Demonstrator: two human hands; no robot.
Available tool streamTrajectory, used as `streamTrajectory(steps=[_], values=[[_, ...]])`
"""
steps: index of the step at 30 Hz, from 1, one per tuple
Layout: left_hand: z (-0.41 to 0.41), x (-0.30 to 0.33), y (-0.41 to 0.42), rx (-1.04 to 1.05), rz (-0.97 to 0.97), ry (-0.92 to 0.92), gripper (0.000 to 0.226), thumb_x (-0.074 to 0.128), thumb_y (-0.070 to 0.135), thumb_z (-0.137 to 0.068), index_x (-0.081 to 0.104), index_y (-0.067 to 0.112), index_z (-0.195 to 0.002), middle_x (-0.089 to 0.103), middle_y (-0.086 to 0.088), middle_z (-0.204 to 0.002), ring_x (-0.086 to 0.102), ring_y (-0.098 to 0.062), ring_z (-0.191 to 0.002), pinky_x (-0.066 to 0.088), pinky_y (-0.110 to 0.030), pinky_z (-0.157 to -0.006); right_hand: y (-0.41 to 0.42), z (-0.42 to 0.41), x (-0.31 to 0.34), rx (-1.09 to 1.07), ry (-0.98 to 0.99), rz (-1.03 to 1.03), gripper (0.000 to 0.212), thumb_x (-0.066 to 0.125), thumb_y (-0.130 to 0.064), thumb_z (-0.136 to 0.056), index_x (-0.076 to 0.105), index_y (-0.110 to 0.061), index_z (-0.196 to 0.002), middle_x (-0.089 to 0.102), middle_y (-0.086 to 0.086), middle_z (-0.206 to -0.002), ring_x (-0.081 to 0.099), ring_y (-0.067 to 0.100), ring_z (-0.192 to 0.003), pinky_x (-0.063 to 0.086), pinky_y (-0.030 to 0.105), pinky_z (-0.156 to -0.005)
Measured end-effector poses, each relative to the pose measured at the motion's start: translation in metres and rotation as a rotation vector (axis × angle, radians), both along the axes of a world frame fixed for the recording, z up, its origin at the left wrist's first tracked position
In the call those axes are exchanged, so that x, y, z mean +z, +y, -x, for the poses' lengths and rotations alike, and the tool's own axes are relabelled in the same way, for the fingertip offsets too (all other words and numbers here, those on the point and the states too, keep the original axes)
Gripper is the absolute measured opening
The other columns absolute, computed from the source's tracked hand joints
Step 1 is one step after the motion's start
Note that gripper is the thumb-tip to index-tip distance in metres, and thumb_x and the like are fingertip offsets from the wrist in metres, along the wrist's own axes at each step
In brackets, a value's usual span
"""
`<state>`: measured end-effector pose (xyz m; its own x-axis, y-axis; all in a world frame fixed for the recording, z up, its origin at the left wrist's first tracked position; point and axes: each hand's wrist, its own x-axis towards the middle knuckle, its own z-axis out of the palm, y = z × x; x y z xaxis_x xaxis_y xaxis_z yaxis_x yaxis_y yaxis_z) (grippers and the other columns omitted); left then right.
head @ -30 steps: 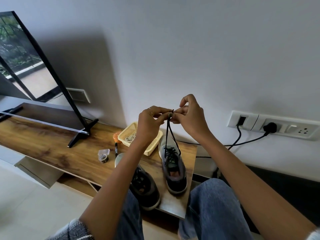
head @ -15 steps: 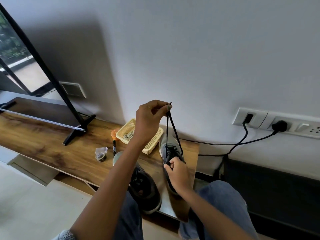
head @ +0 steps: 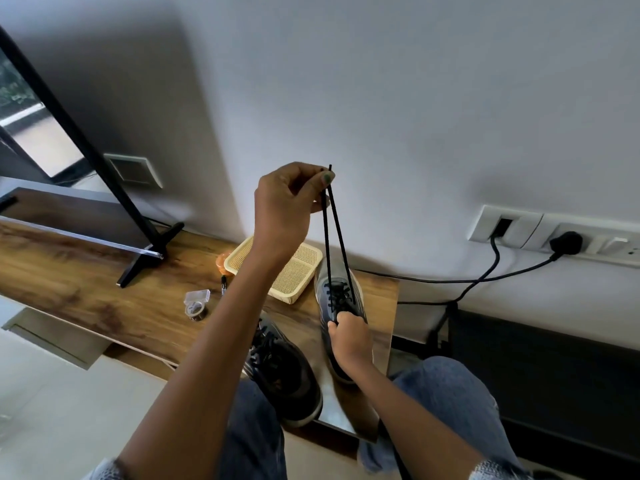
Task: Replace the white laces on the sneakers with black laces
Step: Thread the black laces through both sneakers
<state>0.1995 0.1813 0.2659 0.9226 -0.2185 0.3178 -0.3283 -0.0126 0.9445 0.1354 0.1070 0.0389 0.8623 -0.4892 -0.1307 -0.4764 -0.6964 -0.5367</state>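
The left hand (head: 282, 206) was raised above the table (head: 104, 299), its grip pinching both ends of the black lace (head: 334, 233) between thumb and fingertips, so that the two strands ran down taut in a narrow V to the eyelets of the right-side sneaker (head: 337, 296). That sneaker, grey with a pale sole, stood on the wooden table near its right edge, toe toward the wall, already threaded with black lace. The right hand (head: 349, 344) rested low on the same sneaker, its grip curled over the tongue and collar and holding the shoe down; the fingertips sat just below the lowest crossings of the lace. The other sneaker (head: 280, 372), darker and also laced in black, lay nearer the person, partly behind the left forearm and overhanging the table's front edge. A cream mesh basket (head: 294, 271) sat just beside the held sneaker, toward the wall, with an orange object (head: 221, 261) touching its left side. A black marker (head: 223, 284) and a small clear tape dispenser (head: 196, 303) lay to the left of the basket. A television stand foot (head: 149, 254) stood farther left. Black cables (head: 467, 280) ran from the wall sockets (head: 554, 233) on the right.
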Motion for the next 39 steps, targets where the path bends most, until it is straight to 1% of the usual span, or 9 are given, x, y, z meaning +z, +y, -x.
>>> streamTrajectory(steps=[5,9,12,15,19,22,27,32,39], values=[[0.003,0.002,-0.005,-0.009,-0.022,-0.015,0.004,0.069,0.012,-0.089,0.07,0.009,-0.09,0.066,-0.01,-0.078,0.063,-0.02,-0.073,0.06,-0.033,-0.074,0.001,-0.001,0.004,0.01,0.01,0.011,0.023,0.049,-0.028,-0.099,0.051,-0.015,-0.08,0.067,0.01,-0.094,0.063,0.029,-0.093,0.039,0.03,-0.064],[0.004,-0.002,-0.003,-0.026,-0.086,-0.003,0.002,0.07,0.018,-0.088,0.07,0.019,-0.086,0.068,-0.001,-0.075,0.065,-0.014,-0.074,0.059,-0.042,-0.081,-0.002,0.001,0.0,0.017,-0.055,-0.052,0.043,0.052,-0.032,-0.097,0.031,-0.018,-0.062,0.044,-0.001,-0.064,0.052,0.023,-0.068,0.029,0.029,-0.049],[0.005,-0.003,0.0,-0.024,-0.126,-0.011,0.007,0.07,0.02,-0.088,0.069,0.024,-0.083,0.067,0.005,-0.073,0.064,-0.009,-0.071,0.058,-0.044,-0.082,-0.004,0.006,-0.003,-0.074,-0.27,-0.089,0.035,0.055,-0.026,-0.095,0.041,-0.017,-0.064,0.041,-0.004,-0.062,0.041,0.014,-0.058,0.03,0.026,-0.048],[0.008,-0.003,0.003,-0.033,-0.145,-0.004,0.004,0.07,0.021,-0.088,0.07,0.024,-0.085,0.069,0.004,-0.078,0.065,-0.012,-0.075,0.057,-0.046,-0.083,-0.013,0.016,0.0,-0.145,-0.392,0.084,0.01,0.053,-0.005,-0.086,0.058,-0.014,-0.087,0.054,0.0,-0.087,0.052,0.017,-0.08,0.047,0.03,-0.063],[0.012,-0.005,0.005,-0.051,-0.151,0.017,0.003,0.07,0.022,-0.088,0.07,0.023,-0.086,0.069,0.003,-0.079,0.065,-0.014,-0.078,0.056,-0.047,-0.085,-0.024,0.021,0.009,0.146,-0.151,0.245,0.058,0.047,0.0,-0.086,0.045,-0.026,-0.138,0.042,0.006,-0.131,0.044,0.026,-0.114,0.049,0.037,-0.085],[0.013,-0.006,0.005,-0.047,-0.14,0.016,0.003,0.071,0.022,-0.087,0.07,0.024,-0.084,0.069,0.004,-0.077,0.064,-0.012,-0.075,0.056,-0.045,-0.084,-0.026,0.018,0.015,0.22,0.034,0.246,0.068,0.043,-0.008,-0.088,0.026,-0.034,-0.149,0.027,0.006,-0.141,0.033,0.026,-0.122,0.045,0.038,-0.092],[0.012,-0.008,0.005,-0.044,-0.126,0.014,0.006,0.071,0.022,-0.086,0.069,0.026,-0.083,0.068,0.009,-0.072,0.063,-0.009,-0.072,0.057,-0.042,-0.083,-0.03,0.014,0.013,0.253,0.168,0.21,0.066,0.042,-0.014,-0.089,0.024,-0.034,-0.15,0.022,0.004,-0.144,0.028,0.027,-0.126,0.042,0.041,-0.096],[0.011,-0.005,0.008,-0.061,-0.17,-0.013,0.004,0.072,0.022,-0.086,0.071,0.025,-0.085,0.069,0.005,-0.075,0.063,-0.009,-0.074,0.054,-0.037,-0.083,-0.034,0.017,0.02,0.041,-0.289,0.063,0.037,0.049,-0.008,-0.085,0.062,-0.019,-0.117,0.049,0.0,-0.116,0.049,0.021,-0.109,0.048,0.037,-0.087],[0.018,-0.003,0.005,-0.053,-0.221,-0.033,0.006,0.073,0.024,-0.085,0.075,0.02,-0.088,0.071,0.009,-0.077,0.061,-0.007,-0.072,0.053,-0.036,-0.083,-0.042,0.006,0.094,0.038,-0.552,-0.268,0.026,0.058,-0.007,-0.087,0.06,-0.017,-0.111,0.053,-0.002,-0.109,0.056,0.012,-0.089,0.045,0.02,-0.074]])
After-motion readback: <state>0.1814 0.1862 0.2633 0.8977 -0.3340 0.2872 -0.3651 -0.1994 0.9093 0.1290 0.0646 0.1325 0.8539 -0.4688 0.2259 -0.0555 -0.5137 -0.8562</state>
